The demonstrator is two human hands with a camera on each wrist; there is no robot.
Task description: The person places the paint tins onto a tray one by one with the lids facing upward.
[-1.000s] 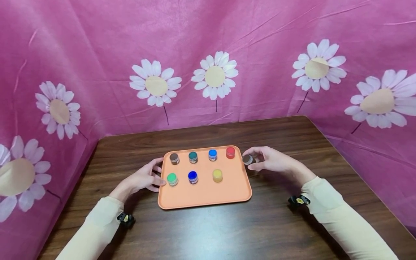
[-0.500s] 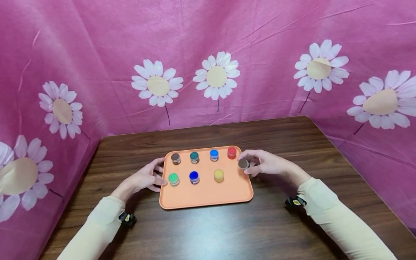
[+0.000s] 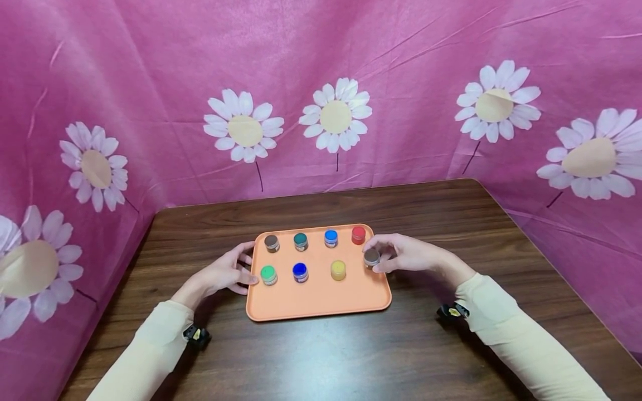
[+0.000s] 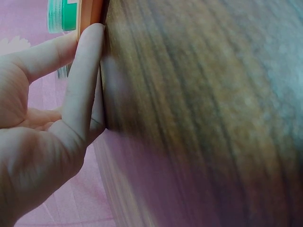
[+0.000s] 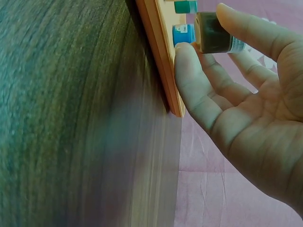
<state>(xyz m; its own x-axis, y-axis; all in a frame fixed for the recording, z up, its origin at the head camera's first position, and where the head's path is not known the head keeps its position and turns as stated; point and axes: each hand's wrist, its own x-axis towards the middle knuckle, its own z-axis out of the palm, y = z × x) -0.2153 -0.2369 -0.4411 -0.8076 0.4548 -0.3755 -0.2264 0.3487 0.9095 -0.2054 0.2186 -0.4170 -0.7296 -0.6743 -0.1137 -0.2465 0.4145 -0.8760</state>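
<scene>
In the head view, my right hand (image 3: 408, 256) pinches a small paint jar with a brown lid (image 3: 371, 257) between thumb and fingers, over the right side of an orange tray (image 3: 311, 309). The right wrist view shows the jar's dark body (image 5: 213, 33) at my fingertips; I cannot tell if its base touches the tray. My left hand (image 3: 223, 274) holds the tray's left edge, its thumb on the rim beside a light green jar (image 3: 268, 274). The left wrist view shows that jar's green body (image 4: 69, 17) close to my fingers.
On the tray's back row stand another brown jar (image 3: 272, 243), a dark green jar (image 3: 301, 241), a light blue jar (image 3: 331, 238) and a red jar (image 3: 358, 235). In front are a dark blue jar (image 3: 300, 272) and a yellow jar (image 3: 338, 270). The wooden table (image 3: 321, 356) meets a flowered pink curtain (image 3: 281, 44).
My right hand has carried the brown-lidded jar from just outside the tray's right edge leftward and nearer, over the tray. My left hand stays at the tray's left edge.
</scene>
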